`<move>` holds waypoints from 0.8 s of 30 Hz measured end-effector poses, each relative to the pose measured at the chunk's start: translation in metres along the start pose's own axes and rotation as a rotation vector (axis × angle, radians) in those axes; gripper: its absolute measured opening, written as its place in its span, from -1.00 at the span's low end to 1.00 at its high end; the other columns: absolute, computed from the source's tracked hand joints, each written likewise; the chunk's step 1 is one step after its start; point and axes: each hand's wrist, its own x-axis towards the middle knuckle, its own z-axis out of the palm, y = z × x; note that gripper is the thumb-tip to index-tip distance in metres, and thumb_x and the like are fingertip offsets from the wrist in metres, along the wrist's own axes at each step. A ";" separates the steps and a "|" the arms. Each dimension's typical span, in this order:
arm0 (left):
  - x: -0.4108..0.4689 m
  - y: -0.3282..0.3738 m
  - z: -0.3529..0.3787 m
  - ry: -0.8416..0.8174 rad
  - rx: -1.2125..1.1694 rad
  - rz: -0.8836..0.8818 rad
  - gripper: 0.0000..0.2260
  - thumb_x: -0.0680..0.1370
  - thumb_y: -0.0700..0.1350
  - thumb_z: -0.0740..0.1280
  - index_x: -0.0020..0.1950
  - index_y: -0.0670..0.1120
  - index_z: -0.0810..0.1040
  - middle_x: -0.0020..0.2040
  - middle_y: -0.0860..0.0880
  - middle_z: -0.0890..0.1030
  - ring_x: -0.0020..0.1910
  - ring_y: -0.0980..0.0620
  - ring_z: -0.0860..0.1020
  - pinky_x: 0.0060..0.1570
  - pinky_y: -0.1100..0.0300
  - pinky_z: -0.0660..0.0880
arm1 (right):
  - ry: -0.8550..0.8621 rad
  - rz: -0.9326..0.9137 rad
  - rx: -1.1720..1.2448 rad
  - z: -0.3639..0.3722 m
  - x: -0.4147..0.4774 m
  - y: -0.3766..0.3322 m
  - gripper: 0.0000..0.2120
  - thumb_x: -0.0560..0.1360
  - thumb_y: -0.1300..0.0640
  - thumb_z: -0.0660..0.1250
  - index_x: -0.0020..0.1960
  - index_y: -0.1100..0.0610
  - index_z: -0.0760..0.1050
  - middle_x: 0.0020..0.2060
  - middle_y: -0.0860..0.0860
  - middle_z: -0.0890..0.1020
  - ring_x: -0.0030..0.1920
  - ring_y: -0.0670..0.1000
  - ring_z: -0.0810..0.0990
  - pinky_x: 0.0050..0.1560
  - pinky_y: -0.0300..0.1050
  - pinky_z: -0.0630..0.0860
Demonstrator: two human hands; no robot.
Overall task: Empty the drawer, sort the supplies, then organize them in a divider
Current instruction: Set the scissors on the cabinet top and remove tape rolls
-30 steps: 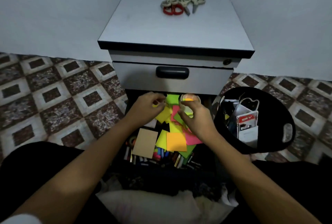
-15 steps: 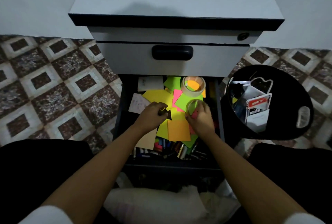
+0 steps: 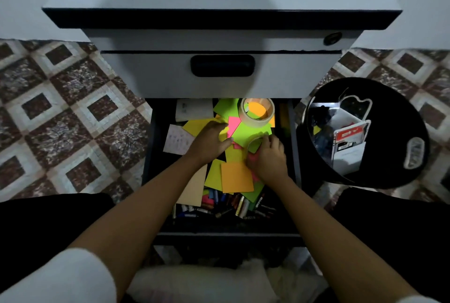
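Note:
The open lower drawer [image 3: 155,156] holds several loose sticky notes in yellow, green, pink and orange; an orange note [image 3: 236,177] lies on top near the front. A large tape roll [image 3: 257,111] lies at the back. Pens and markers [image 3: 219,205] are heaped along the front. My left hand [image 3: 209,143] lies on the notes and pinches a yellow sticky note [image 3: 222,134] between thumb and fingers. My right hand [image 3: 269,159] curls round a small clear tape roll [image 3: 254,143] resting on the green notes.
A black round bin [image 3: 414,113] stands on the floor right of the drawer, with a white organiser [image 3: 348,154] and cards inside. The closed upper drawer's handle [image 3: 222,65] overhangs the back. White paper slips [image 3: 192,109] lie at the back left. Patterned tiles flank the cabinet.
The view has leaned in and down over the drawer. Both hands sank lower among the notes, and my right hand brought the small roll down onto the green notes.

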 end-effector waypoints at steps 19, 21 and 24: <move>0.087 0.024 0.047 0.113 0.025 0.028 -0.20 0.23 0.14 0.57 0.36 -0.11 0.38 0.27 -0.07 0.50 0.22 -0.09 0.47 0.03 0.17 0.46 | -0.029 0.040 0.200 -0.012 -0.041 0.003 -0.15 0.36 -0.01 0.43 0.50 0.18 0.08 0.38 0.14 0.16 0.34 0.22 0.17 0.27 0.04 0.29; 0.084 0.023 0.044 0.124 0.022 0.049 -0.21 0.22 0.14 0.57 0.35 -0.09 0.38 0.27 -0.07 0.50 0.22 -0.09 0.48 0.03 0.15 0.48 | -0.032 0.043 0.197 -0.013 -0.041 0.003 -0.15 0.36 -0.02 0.43 0.50 0.17 0.08 0.39 0.13 0.16 0.35 0.22 0.17 0.27 0.05 0.31; 0.073 0.018 0.035 0.120 -0.040 0.112 -0.21 0.22 0.09 0.58 0.37 -0.07 0.37 0.29 -0.05 0.48 0.26 -0.05 0.45 0.12 0.13 0.45 | -0.034 0.036 0.189 -0.016 -0.043 0.001 -0.13 0.36 -0.05 0.43 0.51 0.16 0.07 0.39 0.12 0.15 0.36 0.20 0.16 0.28 0.07 0.32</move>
